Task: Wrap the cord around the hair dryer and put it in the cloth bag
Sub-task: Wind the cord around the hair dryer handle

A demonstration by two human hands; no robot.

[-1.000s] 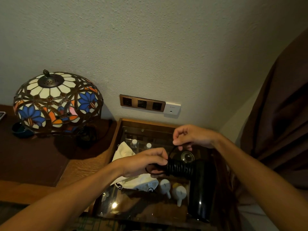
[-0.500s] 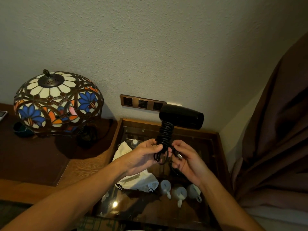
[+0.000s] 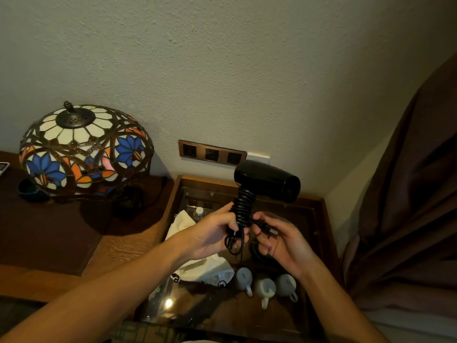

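A black hair dryer (image 3: 267,180) stands upright in the air, barrel pointing right, its handle wound with black cord (image 3: 243,206). My left hand (image 3: 212,233) grips the lower end of the wrapped handle, where a small loop of cord hangs down. My right hand (image 3: 279,237) pinches the plug end of the cord (image 3: 265,227) just right of the handle. A white cloth bag (image 3: 205,266) lies crumpled on the glass-topped table (image 3: 319,226) below my left hand, partly hidden by my forearm.
A stained-glass lamp (image 3: 84,149) stands on the wooden desk (image 3: 49,231) at left. A brown socket strip (image 3: 211,153) is on the wall behind the dryer. Three white cups (image 3: 265,285) show under the glass. A brown curtain (image 3: 408,194) hangs at right.
The dryer has swung from lying sideways to standing upright. My right hand came down from above to the plug end beside the handle. Since half a second ago, little has moved.
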